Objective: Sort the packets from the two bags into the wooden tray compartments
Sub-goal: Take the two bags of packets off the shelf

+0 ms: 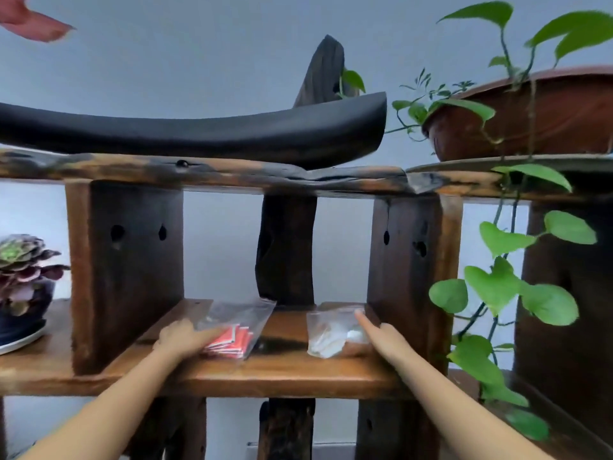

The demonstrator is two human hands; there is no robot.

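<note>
While both arms reach up onto the middle board of the dark wooden shelf (285, 376), each hand lands on its own clear bag. So the left hand (180, 338) lies flat with fingers stretched out over the near left edge of the bag of red packets (232, 330), pressing on top rather than pinching it; the fingers are spread, not curled round anything. That bag lies on the board just left of the central dark post (287, 250), its open end pointing back. The right hand (381, 333) comes in from the right side of the bag of white packets (335, 333), index finger pointing up along the bag's right edge and touching it; can't tell whether the other fingers are gripping the plastic, they're hidden. The two bags lie apart, with bare wood between them. Trailing green vine (501, 283) hangs just right of that arm, and a succulent pot (23, 293) stands far left.
</note>
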